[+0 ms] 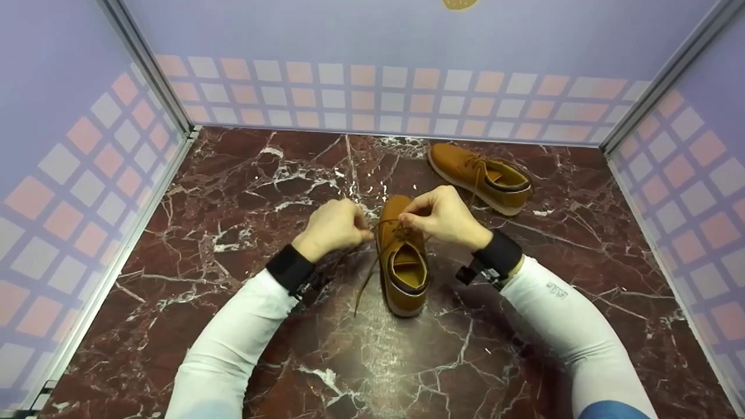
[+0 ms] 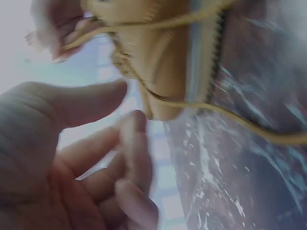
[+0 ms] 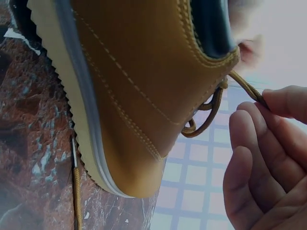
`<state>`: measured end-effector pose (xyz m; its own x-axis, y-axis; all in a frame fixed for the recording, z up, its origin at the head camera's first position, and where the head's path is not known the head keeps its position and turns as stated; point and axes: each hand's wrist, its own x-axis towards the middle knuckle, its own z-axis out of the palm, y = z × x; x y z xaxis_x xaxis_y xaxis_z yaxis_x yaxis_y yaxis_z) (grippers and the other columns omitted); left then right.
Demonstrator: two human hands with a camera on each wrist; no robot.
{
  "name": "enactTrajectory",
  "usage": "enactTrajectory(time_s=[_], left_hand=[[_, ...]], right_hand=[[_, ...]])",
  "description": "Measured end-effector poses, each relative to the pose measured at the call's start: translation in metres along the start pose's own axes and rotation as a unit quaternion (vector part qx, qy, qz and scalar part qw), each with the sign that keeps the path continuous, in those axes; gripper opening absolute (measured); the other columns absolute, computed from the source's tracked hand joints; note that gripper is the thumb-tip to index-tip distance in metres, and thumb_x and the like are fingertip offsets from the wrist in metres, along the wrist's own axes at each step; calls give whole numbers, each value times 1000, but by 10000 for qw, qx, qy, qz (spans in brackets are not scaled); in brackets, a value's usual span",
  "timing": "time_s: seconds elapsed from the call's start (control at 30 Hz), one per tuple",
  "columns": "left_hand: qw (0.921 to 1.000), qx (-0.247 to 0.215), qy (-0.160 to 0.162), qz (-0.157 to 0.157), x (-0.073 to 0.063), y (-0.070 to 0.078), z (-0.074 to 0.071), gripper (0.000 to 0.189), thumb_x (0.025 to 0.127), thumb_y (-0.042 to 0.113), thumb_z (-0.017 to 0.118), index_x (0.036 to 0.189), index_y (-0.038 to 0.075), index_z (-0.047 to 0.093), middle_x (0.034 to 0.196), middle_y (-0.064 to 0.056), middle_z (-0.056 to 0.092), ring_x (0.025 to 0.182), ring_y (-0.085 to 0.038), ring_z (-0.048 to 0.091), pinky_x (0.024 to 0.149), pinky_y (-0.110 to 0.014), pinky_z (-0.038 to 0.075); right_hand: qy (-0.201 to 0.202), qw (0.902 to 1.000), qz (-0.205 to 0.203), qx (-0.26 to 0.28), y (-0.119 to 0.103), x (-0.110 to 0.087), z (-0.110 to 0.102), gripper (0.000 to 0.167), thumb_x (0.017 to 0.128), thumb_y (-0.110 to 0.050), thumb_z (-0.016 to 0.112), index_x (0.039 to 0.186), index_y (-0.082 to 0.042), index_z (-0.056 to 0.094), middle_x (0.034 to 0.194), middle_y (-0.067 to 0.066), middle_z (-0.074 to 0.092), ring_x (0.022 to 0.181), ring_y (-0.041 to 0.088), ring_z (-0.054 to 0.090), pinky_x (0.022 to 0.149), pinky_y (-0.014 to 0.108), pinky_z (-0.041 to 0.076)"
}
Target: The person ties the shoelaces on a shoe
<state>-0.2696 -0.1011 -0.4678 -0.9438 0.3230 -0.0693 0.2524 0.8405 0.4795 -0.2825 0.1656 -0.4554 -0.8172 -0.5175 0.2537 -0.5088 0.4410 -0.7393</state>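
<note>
"Tan leather first, from the head view: one shoe (image 1: 407, 269) sits upright between the hands, just left of the right hand (image 1: 448, 221), toe pointing away!"

"And the left hand (image 1: 334, 228)?"

"Just beside that shoe on its other flank, with a loose lace end (image 1: 363, 292) trailing nearer the person. Beyond the right hand, apart from it, lies the second shoe (image 1: 465, 170), all of it on dark red marbled flooring (image 1: 244, 238)."

"Left wrist, then! Thumb and fingertips stand apart, fingers loosely bent, and I see nothing between them."

"Released, so. Our shoe is just past those fingertips; one lace strand (image 2: 192, 105) runs by them, another strand (image 2: 168, 22) crosses higher up, above the thumb."

"Now the right wrist, and what a neat pinch: thumb and finger grasping the lace (image 3: 244, 86)!"

"It leads from that grip straight to the shoe right beside it. A lace loop (image 3: 213, 117) hangs near the fingertips, and the zigzag-edged sole (image 3: 72, 91) faces away from the hand."
</note>
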Motion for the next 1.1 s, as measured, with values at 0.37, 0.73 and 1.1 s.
enactTrajectory(time_s=[0.37,0.73,1.1], left_hand=[[9873,1461,-349,-516,1,-7,19,13,86,14,79,81,9,67,104,-24,83,95,-44,81,79,-64,69],[9930,-1008,-556,-268,3,-6,-2,30,95,26,80,70,13,72,65,1,68,53,-10,53,51,-24,44],[8514,-5179,-534,-633,-2,8,-14,14,103,12,73,103,0,81,77,0,82,63,-10,73,56,-20,59]], right_hand=[[-174,9998,-84,-67,-1,2,1,8,99,-11,84,95,-11,92,81,10,86,58,-1,66,53,12,49],[-223,9997,-73,-120,-4,2,2,9,100,-15,86,93,-11,91,77,9,85,58,1,67,54,13,48],[-242,9996,-119,-108,-5,4,4,7,98,-10,85,93,-10,91,78,9,85,60,1,67,57,12,50]])
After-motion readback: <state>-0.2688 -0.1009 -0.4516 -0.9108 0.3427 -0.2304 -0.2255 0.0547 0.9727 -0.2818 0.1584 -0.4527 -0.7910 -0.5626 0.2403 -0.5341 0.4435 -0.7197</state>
